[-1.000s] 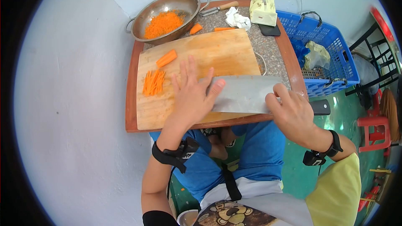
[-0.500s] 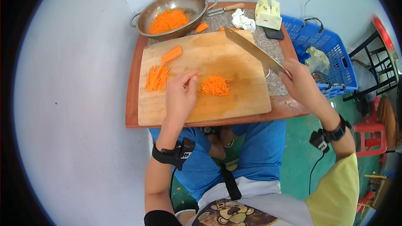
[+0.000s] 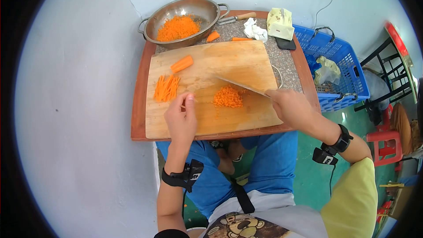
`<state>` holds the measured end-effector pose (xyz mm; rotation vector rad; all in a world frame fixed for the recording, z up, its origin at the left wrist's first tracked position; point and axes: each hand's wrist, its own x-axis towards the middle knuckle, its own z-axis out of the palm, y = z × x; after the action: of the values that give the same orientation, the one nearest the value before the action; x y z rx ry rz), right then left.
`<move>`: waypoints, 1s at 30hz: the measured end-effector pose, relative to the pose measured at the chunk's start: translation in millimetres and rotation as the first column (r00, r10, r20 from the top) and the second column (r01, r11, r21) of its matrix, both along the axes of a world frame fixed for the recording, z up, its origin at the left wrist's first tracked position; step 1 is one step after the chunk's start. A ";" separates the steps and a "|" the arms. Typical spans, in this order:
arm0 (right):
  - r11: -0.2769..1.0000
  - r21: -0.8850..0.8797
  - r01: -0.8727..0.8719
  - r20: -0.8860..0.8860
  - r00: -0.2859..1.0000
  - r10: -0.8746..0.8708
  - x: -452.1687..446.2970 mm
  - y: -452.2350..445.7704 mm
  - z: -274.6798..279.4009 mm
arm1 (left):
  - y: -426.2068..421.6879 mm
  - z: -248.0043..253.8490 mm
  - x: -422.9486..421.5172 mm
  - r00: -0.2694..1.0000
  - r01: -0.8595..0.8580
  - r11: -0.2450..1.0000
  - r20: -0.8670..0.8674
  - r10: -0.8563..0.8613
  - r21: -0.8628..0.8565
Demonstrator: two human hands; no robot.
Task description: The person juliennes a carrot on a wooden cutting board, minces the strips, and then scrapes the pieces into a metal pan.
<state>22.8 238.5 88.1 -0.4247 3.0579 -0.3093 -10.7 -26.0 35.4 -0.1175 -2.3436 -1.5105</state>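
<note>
My right hand (image 3: pixel 293 108) grips the handle of a kitchen knife (image 3: pixel 241 86). Its blade reaches left over the wooden cutting board (image 3: pixel 209 59), just above and behind a small heap of minced carrot (image 3: pixel 228 97). Left of that heap is my left hand (image 3: pixel 181 117), its thumb and fingers pinched together over the board. Whether anything is between those fingertips I cannot make out. Carrot strips (image 3: pixel 166 88) lie just beyond my left hand, and a thick carrot piece (image 3: pixel 182 64) rests farther back on the board.
A metal pan (image 3: pixel 156 22) with minced carrot (image 3: pixel 178 28) stands at the back left. Beside it are a carrot end (image 3: pixel 213 36), a wooden-handled tool (image 3: pixel 244 16), crumpled tissue (image 3: pixel 255 31), a tissue pack (image 3: pixel 280 23) and a phone (image 3: pixel 285 44). A blue basket (image 3: pixel 335 48) stands right of the table.
The knife has come down and toward me, from raised above the board's back right to low near the minced carrot. My left hand has moved a little left and nearer to me.
</note>
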 end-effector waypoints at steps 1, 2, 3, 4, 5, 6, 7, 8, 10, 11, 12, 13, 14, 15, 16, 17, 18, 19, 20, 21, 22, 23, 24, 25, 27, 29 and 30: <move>1.000 0.002 0.000 0.000 1.000 0.000 -0.6 -0.1 1.6 | -0.9 -1.6 0.8 1.000 0.000 1.000 0.000 0.000 0.002; 0.999 -0.036 0.019 -0.076 0.997 -0.022 -2.8 0.3 3.2 | -1.7 -4.2 1.6 1.000 -0.023 0.999 -0.013 0.023 0.036; 0.997 -0.074 0.035 -0.151 0.987 -0.046 -6.0 1.1 4.5 | -2.6 -7.2 2.1 0.999 -0.046 0.996 -0.025 0.048 0.071; 0.997 -0.073 0.033 -0.150 0.988 -0.044 -15.6 4.2 6.2 | -4.4 -11.4 2.0 0.998 -0.048 0.996 -0.024 0.050 0.072; 0.997 -0.043 0.066 -0.173 0.982 -0.072 -31.6 10.0 8.0 | -7.0 -16.7 1.5 0.999 -0.038 0.994 -0.009 0.039 0.102; 0.995 -0.013 0.097 -0.198 0.975 -0.098 -46.0 15.8 8.9 | -9.2 -21.4 0.8 1.000 -0.029 0.991 0.004 0.029 0.134; 0.995 -0.013 0.095 -0.203 0.974 -0.096 -57.7 22.5 6.1 | -11.1 -25.3 0.2 1.000 -0.031 0.990 -0.001 0.031 0.135; 0.995 0.033 0.092 -0.193 0.978 -0.084 -69.9 30.1 -0.4 | -12.7 -29.1 -1.0 0.999 -0.034 0.983 0.010 0.033 0.180; 0.993 0.080 0.091 -0.187 0.980 -0.074 -79.8 34.4 -15.1 | -14.5 -30.5 -1.9 0.999 -0.035 0.973 0.016 0.032 0.226; 0.993 0.096 0.074 -0.176 0.983 -0.056 -79.8 33.9 -22.9 | -15.3 -30.4 -1.7 0.999 -0.035 0.969 0.033 0.028 0.246; 0.992 0.113 0.056 -0.165 0.986 -0.037 -78.0 31.1 -24.4 | -15.6 -30.4 -2.4 0.998 -0.037 0.963 0.050 0.025 0.266; 0.992 0.114 0.053 -0.167 0.985 -0.034 -72.5 28.9 -24.9 | -15.6 -30.5 -2.9 0.998 -0.039 0.963 0.048 0.027 0.267; 0.996 0.093 0.013 -0.163 0.987 0.002 -62.8 25.6 -25.2 | -15.4 -31.1 -2.7 0.998 -0.053 0.954 0.046 0.041 0.296; 0.997 0.071 -0.025 -0.159 0.987 0.036 -52.1 21.4 -24.2 | -15.1 -32.1 -2.3 0.998 -0.066 0.943 0.045 0.054 0.325; 0.997 0.071 -0.023 -0.156 0.987 0.034 -42.0 17.9 -22.5 | -14.6 -30.1 -1.5 0.998 -0.064 0.944 0.048 0.052 0.324; 0.997 0.050 -0.063 -0.136 0.988 0.070 -32.1 14.7 -19.8 | -13.9 -25.5 -0.4 0.996 -0.086 0.922 0.068 0.065 0.377; 0.994 0.029 -0.104 -0.117 0.987 0.107 -23.4 12.6 -17.8 | -13.2 -23.3 0.1 0.993 -0.109 0.897 0.088 0.079 0.428; 0.991 0.024 -0.134 -0.104 0.985 0.136 -16.5 12.5 -17.0 | -13.7 -24.2 -0.6 0.993 -0.109 0.897 0.089 0.078 0.429; 0.991 0.025 -0.134 -0.103 0.985 0.136 -12.5 12.7 -12.7 | -15.5 -25.5 -1.6 0.993 -0.113 0.890 0.081 0.086 0.441; 0.988 -0.005 -0.157 -0.090 0.984 0.156 -9.0 12.7 -7.3 | -16.8 -26.5 -2.2 0.993 -0.118 0.884 0.073 0.095 0.453; 0.983 -0.036 -0.180 -0.078 0.981 0.177 -7.8 13.2 -4.6 | -17.2 -26.9 -2.5 0.993 -0.120 0.884 0.074 0.097 0.453; 0.982 -0.036 -0.184 -0.077 0.981 0.180 -11.9 15.4 -5.2 | -17.7 -27.3 -2.3 0.994 -0.104 0.880 0.075 0.078 0.464; 0.988 -0.039 -0.147 -0.147 0.979 0.140 -20.4 19.0 -6.7 | -18.4 -27.9 -1.4 0.995 -0.087 0.875 0.077 0.057 0.476; 0.993 -0.045 -0.109 -0.219 0.971 0.097 -29.8 23.5 -8.3 | -19.0 -28.9 -0.7 0.995 -0.088 0.875 0.077 0.059 0.475; 0.999 0.003 -0.035 -0.214 0.976 0.035 -55.4 35.8 -8.9 | -20.0 -28.8 -1.1 0.996 -0.079 0.891 0.073 0.051 0.447; 0.997 0.056 0.043 -0.219 0.975 -0.030 -70.0 48.4 -17.9 | -20.3 -24.9 0.6 0.995 -0.076 0.908 0.089 0.042 0.412; 0.996 0.072 0.061 -0.245 0.969 -0.042 -73.9 51.7 -22.2 | -20.0 -24.1 2.0 0.993 -0.078 0.923 0.114 0.037 0.376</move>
<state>-51.1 290.2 66.0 -0.4077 3.3106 -0.1460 -8.7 -46.0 11.3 0.1302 -2.0585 -1.9495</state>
